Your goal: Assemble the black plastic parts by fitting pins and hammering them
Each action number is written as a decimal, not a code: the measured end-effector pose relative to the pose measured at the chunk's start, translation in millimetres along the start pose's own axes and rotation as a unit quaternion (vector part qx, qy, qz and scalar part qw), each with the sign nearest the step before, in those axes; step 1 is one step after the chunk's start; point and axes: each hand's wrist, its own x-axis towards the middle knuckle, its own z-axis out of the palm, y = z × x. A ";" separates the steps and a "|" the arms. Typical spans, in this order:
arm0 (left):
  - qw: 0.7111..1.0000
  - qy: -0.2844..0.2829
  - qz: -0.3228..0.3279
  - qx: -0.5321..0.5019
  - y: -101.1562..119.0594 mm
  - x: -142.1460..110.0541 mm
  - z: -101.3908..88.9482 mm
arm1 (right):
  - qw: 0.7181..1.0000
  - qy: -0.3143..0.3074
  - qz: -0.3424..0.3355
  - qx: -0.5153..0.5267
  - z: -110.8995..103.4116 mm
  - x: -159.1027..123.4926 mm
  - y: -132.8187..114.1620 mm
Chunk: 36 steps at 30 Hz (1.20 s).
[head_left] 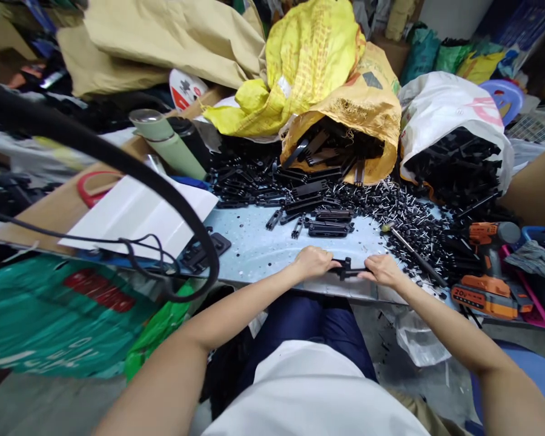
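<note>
Near the table's front edge, my left hand [317,261] is closed on one end of a black plastic part [346,267]. My right hand [383,270] grips its other end, so the part spans the gap between both hands. Its exact kind I cannot make out. Just beyond lie several long black plastic pieces [330,228] side by side. A spread of small black pieces and screws [402,209] covers the table to the right, and a thin metal rod with a dark handle [415,254] rests across it.
An orange cordless drill [490,272] stands at the right edge. An orange sack [381,127] and a white sack [454,100] spill black parts at the back. To the left are a white sheet [140,212], a pale green bottle [175,151] and a black cable loop [163,188].
</note>
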 end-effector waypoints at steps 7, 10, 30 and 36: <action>0.927 0.126 0.113 -0.334 56.9 -45.3 -68.9 | 0.925 0.108 -0.212 0.295 -73.0 -29.4 -61.7; 0.884 0.183 0.093 -0.420 80.4 -50.3 -73.2 | 0.863 0.167 -0.210 0.428 -71.0 -24.7 -83.6; 0.997 0.066 -0.035 0.030 -9.4 8.7 32.9 | 0.880 0.289 0.277 0.254 -17.8 140.3 71.5; 0.980 0.060 -0.191 -0.002 -34.5 32.2 4.2 | 0.823 0.285 0.357 0.337 -38.5 192.9 127.3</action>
